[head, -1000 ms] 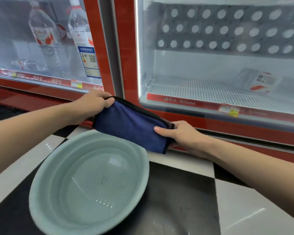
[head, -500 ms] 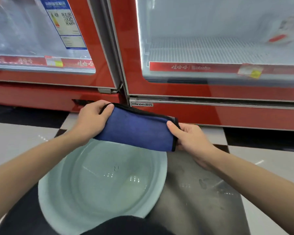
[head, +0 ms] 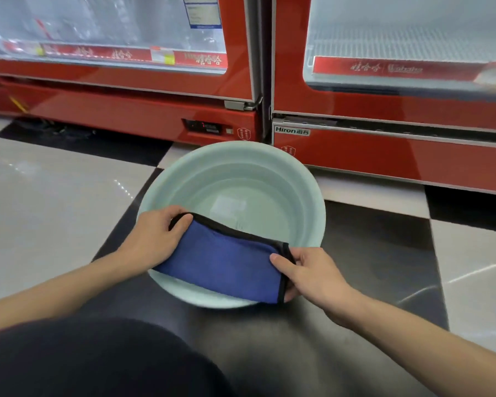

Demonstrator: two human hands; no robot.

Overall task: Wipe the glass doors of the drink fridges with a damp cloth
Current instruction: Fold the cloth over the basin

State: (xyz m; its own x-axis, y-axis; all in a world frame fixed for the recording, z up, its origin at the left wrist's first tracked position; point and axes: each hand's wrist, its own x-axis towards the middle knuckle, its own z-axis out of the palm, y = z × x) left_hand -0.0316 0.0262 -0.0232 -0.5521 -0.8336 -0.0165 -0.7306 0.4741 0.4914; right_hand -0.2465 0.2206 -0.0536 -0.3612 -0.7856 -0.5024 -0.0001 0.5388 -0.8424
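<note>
A folded blue cloth (head: 224, 262) with black trim is stretched between my two hands over the near rim of a pale green basin (head: 312, 196) that holds water. My left hand (head: 155, 239) grips the cloth's left end, and my right hand (head: 307, 273) pinches its right end. Two red drink fridges stand behind the basin: the left glass door (head: 103, 27) and the right glass door (head: 407, 32) fill the top of the view.
The floor has black and white checker tiles (head: 55, 196). The basin sits close to the fridge bases, near a small display panel (head: 204, 127) and a door hinge (head: 238, 105). My dark-clothed knee (head: 92, 359) fills the lower left.
The view has tilted down and back from the fridge doors. Both hands have lowered the cloth from in front of the fridges to over the basin's near rim.
</note>
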